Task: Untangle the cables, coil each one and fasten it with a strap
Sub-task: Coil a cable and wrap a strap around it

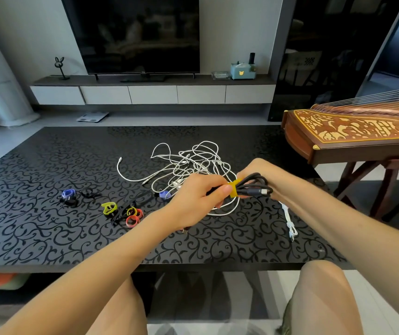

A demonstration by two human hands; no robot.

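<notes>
You hold the coiled black cable (254, 187) in the air over the near right part of the surface (48, 165), just in front of the tangle of white cables (193, 163). The bundle's long axis runs left to right between your two hands. Its looped end and a plug point right, and the yellow strap (234, 189) is wrapped across it near the middle. Your left hand (195, 198) comes in from the left. Its fingers are curled round the left part of the bundle, and the thumb tip presses against the strap. Your right hand (263, 170) sits behind and above the loops, fingers closed round the right part of the coil, though the cable hides how far they wrap. The strap lies right at your left thumb, so that hand looks best placed to press its free end flat, while the right hand only needs to hold the loops together. Both forearms reach forward and converge on the bundle, with the wrists raised off the surface. The spare straps (121, 211) lie well to the left. One more white cable (289, 221) trails below your right wrist. The white tangle seems to be the next work once this strap is fixed.
</notes>
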